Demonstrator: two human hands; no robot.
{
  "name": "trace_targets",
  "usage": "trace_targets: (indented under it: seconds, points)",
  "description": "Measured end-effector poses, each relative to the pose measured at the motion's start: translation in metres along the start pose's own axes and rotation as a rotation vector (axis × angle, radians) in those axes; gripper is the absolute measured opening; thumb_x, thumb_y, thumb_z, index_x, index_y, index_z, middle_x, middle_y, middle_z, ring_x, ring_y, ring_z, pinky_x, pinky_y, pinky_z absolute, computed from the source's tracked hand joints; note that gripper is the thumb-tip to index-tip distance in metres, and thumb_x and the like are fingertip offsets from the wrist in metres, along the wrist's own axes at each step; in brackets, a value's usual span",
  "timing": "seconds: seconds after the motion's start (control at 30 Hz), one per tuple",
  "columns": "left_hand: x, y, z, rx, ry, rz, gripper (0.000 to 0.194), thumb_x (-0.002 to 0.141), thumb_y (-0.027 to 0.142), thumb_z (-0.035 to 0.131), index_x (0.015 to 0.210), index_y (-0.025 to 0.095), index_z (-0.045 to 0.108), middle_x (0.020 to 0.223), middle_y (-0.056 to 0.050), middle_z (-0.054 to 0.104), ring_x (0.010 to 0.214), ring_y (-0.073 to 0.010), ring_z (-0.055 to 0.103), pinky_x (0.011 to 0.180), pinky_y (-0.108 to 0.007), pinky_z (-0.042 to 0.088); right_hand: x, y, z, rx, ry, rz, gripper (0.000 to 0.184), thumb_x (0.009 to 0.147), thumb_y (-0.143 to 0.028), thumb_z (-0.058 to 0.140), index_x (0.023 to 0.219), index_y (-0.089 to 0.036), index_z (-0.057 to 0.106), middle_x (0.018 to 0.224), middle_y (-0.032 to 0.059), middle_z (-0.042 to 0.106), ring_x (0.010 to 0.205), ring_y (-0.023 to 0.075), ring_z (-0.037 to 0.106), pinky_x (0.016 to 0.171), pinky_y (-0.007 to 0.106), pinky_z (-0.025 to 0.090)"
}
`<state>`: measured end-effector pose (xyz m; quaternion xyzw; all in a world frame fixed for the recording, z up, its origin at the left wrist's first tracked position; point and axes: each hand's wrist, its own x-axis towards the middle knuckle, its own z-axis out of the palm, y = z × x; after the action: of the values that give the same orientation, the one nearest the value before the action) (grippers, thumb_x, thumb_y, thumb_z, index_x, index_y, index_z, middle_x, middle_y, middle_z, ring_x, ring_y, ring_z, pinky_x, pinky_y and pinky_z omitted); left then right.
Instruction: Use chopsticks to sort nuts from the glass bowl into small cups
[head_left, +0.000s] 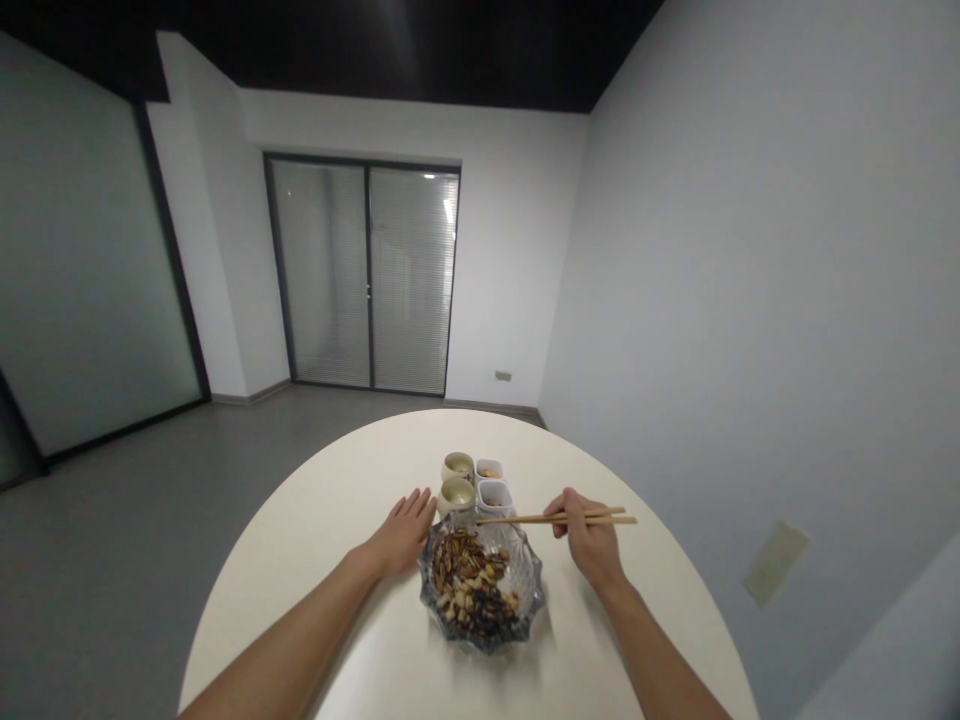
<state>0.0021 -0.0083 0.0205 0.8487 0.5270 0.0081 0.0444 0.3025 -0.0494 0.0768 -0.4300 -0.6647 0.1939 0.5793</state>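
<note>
My right hand (pixel 589 535) is closed around a pair of wooden chopsticks (pixel 525 519), whose tips point left over the far rim of a clear glass bowl (pixel 531 560). Inside the bowl lies a mix of nuts, seeds and dark dried pieces (pixel 472 590). Beside the bowl's left rim, my left hand (pixel 409 530) rests flat with its fingers stretched out, close to the nearer greenish cup (pixel 457 494). Behind that cup stands a second greenish cup (pixel 458 465). Two small white dishes, a nearer one (pixel 495 495) and a farther one (pixel 490 470), hold a few small bits.
Everything stands on a round cream table (pixel 300 560). A white wall (pixel 750 300) with a socket plate (pixel 777 563) rises close on the right. Beyond the table are grey floor (pixel 150 520) and glass doors (pixel 367 275) with blinds.
</note>
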Motion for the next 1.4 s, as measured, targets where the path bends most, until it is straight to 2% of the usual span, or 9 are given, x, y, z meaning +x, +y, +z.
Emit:
trace_targets:
  seconds: [0.13,0.27,0.57,0.73,1.0,1.3,1.4]
  points:
    - [0.0,-0.001,0.001,-0.023,0.018,-0.003,0.062,0.092,0.022,0.038,0.15,0.01,0.018,0.155,-0.015,0.009,0.142,-0.0278,0.006,0.113,-0.044,0.014,0.0,-0.001,-0.001,0.015,0.008,0.005,0.054,0.094,-0.054,0.041,0.064,-0.017,0.066,0.044,0.0006,0.054,0.043,0.0135,0.049,0.043,0.024,0.038]
    - [-0.002,0.001,-0.002,-0.015,-0.009,0.002,0.063,0.091,0.019,0.038,0.15,0.008,0.016,0.155,-0.016,0.007,0.142,-0.0281,0.004,0.113,-0.043,0.012,0.0,-0.002,-0.001,0.029,0.031,0.0,0.054,0.093,-0.055,0.041,0.064,-0.017,0.066,0.044,0.0005,0.053,0.042,0.0132,0.049,0.043,0.025,0.039]
    - [0.001,0.001,-0.001,-0.005,-0.022,-0.003,0.065,0.09,0.02,0.04,0.15,0.007,0.016,0.155,-0.017,0.007,0.141,-0.0296,0.005,0.113,-0.045,0.012,0.003,-0.002,-0.007,0.013,0.208,0.006,0.057,0.094,-0.057,0.038,0.064,-0.017,0.065,0.044,0.0005,0.054,0.044,0.013,0.05,0.045,0.024,0.041]
    - [-0.001,0.001,-0.002,-0.014,-0.012,0.004,0.063,0.092,0.021,0.038,0.149,0.006,0.017,0.154,-0.017,0.007,0.141,-0.0297,0.005,0.113,-0.045,0.013,0.003,0.0,-0.008,-0.058,0.253,0.018,0.056,0.093,-0.059,0.038,0.066,-0.016,0.065,0.046,0.0002,0.054,0.044,0.013,0.05,0.044,0.023,0.04]
    - [-0.003,0.004,-0.006,0.01,-0.02,0.0,0.064,0.09,0.02,0.036,0.15,0.007,0.016,0.155,-0.016,0.008,0.142,-0.0282,0.005,0.113,-0.044,0.014,0.004,0.003,-0.008,-0.086,0.239,0.026,0.056,0.094,-0.058,0.038,0.067,-0.017,0.065,0.047,0.0004,0.054,0.046,0.0133,0.051,0.046,0.023,0.04]
    - [0.0,0.0,0.0,0.006,0.006,0.004,0.065,0.089,0.017,0.038,0.15,0.007,0.017,0.155,-0.016,0.009,0.142,-0.028,0.006,0.113,-0.044,0.014,0.006,0.008,-0.009,-0.118,0.186,0.02,0.054,0.094,-0.055,0.038,0.068,-0.017,0.066,0.05,0.0002,0.055,0.048,0.0137,0.052,0.048,0.024,0.04]
    - [0.0,0.0,0.001,-0.003,0.008,0.009,0.063,0.092,0.021,0.038,0.149,0.006,0.018,0.154,-0.017,0.009,0.141,-0.0293,0.006,0.113,-0.044,0.014,0.007,0.01,-0.009,-0.096,0.174,0.007,0.052,0.094,-0.054,0.039,0.068,-0.017,0.066,0.05,0.0,0.054,0.048,0.0136,0.051,0.047,0.024,0.04]
